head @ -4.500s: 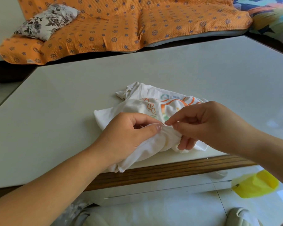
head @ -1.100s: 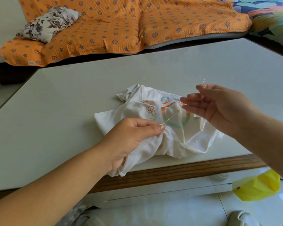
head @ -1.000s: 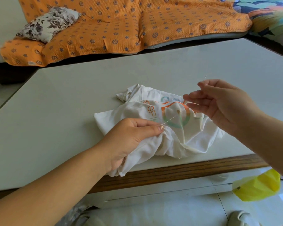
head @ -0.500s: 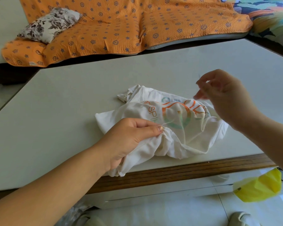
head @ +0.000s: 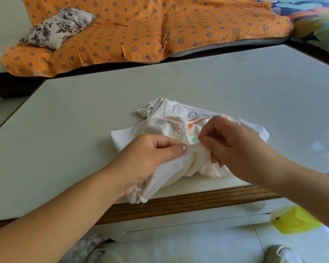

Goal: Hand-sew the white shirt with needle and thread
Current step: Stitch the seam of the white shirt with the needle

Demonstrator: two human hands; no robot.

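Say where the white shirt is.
Head view: the white shirt lies at the front edge of the table, centre-right, gripped by the left hand and right hand.

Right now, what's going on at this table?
A person is hand-sewing a white shirt that lies bunched near the front edge of the table. The left hand grips a gathered fold of the fabric, thumb on top. The right hand, close beside it, pinches what looks like the needle at that fold; only a thin sliver of it shows past the fingertips.
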